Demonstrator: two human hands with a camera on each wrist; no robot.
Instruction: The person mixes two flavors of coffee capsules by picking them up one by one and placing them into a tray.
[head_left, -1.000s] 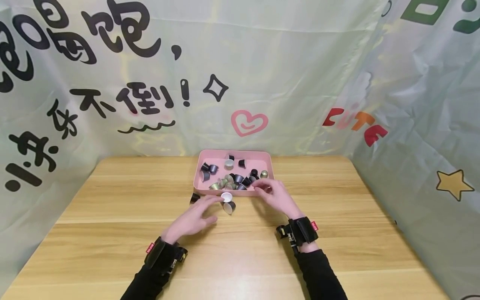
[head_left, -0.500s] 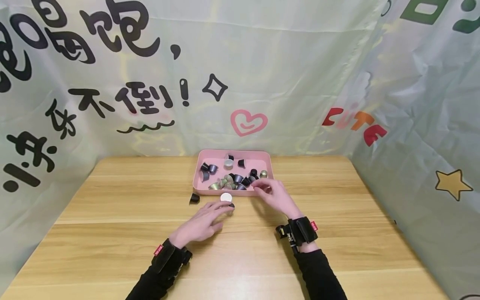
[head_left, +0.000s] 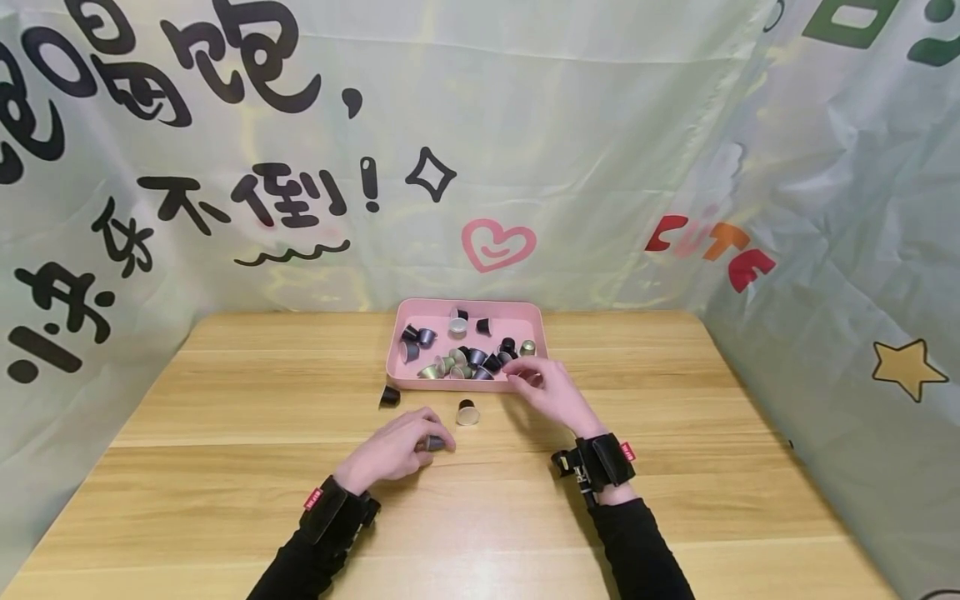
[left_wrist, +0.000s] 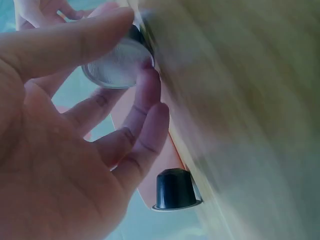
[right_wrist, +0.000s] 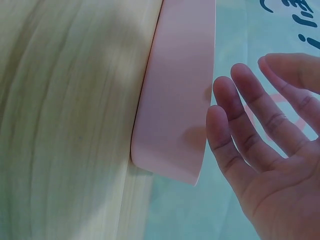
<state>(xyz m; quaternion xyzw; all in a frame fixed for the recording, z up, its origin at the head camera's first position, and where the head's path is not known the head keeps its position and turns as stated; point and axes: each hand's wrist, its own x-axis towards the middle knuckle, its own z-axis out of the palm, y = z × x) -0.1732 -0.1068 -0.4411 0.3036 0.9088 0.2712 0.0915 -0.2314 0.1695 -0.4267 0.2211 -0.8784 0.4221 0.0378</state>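
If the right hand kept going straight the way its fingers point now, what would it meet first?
Most likely the pink tray: the right hand hovers open at its near right corner, fingers aimed toward it. Just past the rim lie the capsules. Whether the fingertips already touch the rim cannot be told.

Bare table (head_left: 225, 400) flanks both hands; the pink tray (head_left: 468, 385) blocks ahead.

1. Left hand (head_left: 396, 454): low and near, fingers curled, thumb and fingertips pinching a small object.
2. Right hand (head_left: 551, 393): farther and to the right, fingers relaxed, loosely spread, holding nothing.
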